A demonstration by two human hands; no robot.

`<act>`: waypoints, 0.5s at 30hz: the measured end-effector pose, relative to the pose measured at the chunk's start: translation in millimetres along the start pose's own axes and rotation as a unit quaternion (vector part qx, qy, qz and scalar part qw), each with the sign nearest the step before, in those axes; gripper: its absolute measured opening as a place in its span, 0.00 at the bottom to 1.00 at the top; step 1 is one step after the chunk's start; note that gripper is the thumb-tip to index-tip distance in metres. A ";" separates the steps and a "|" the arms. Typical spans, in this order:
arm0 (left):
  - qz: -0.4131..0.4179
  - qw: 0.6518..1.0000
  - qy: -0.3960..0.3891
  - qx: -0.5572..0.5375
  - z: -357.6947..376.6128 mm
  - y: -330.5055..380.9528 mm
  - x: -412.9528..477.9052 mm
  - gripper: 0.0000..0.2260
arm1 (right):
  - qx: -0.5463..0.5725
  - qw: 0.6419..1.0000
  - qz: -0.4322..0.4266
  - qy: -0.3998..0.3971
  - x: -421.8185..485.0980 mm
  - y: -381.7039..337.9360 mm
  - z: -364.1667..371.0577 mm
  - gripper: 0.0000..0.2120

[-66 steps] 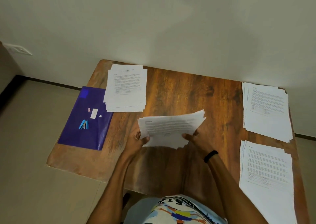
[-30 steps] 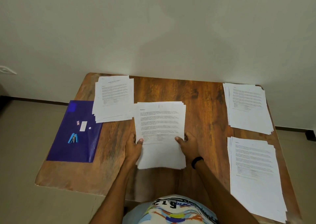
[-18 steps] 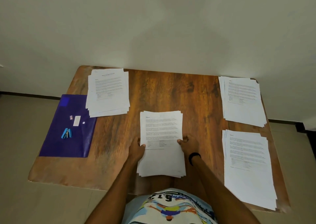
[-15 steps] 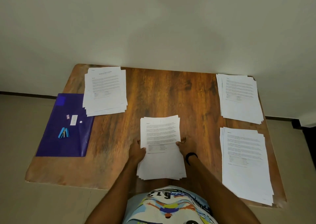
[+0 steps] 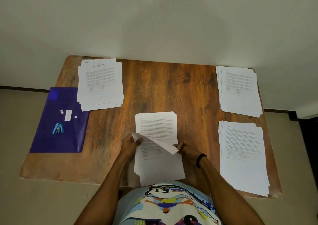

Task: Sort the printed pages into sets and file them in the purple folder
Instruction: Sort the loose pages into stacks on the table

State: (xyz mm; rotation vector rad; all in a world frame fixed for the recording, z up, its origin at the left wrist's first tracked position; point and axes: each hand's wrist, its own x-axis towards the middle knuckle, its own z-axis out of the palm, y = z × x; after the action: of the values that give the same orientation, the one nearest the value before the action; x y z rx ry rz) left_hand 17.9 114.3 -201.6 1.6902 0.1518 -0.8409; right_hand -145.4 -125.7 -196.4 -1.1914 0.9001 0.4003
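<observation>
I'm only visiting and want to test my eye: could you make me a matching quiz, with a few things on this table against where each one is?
Things:
1. purple folder
2. blue stapler
3. top sheet
4. far right stack

Places:
A. lying on the folder
B. pinched by the left hand and right hand
C. at the left edge of the table
D. at the table's far right corner

Pairs: 1-C, 2-A, 3-B, 4-D.
</observation>
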 end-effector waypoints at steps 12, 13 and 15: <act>-0.006 1.000 0.016 0.020 -13.8 11.9 -7.2 0.04 | -0.363 0.903 -0.170 0.155 49.2 -50.2 22.8 0.30; -0.007 0.999 0.019 0.025 -15.8 12.1 -6.4 0.05 | -0.419 0.880 -0.174 0.138 60.6 -51.7 20.4 0.38; -0.006 0.999 0.021 0.029 -21.8 8.4 -2.3 0.08 | -0.520 0.830 -0.162 0.120 80.0 -47.6 15.8 0.45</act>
State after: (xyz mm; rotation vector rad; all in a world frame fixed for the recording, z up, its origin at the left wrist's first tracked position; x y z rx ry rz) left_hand 30.3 131.9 -192.2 1.7630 0.1677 -0.8270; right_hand -57.8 -142.4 -227.4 -2.4132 0.6437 0.4820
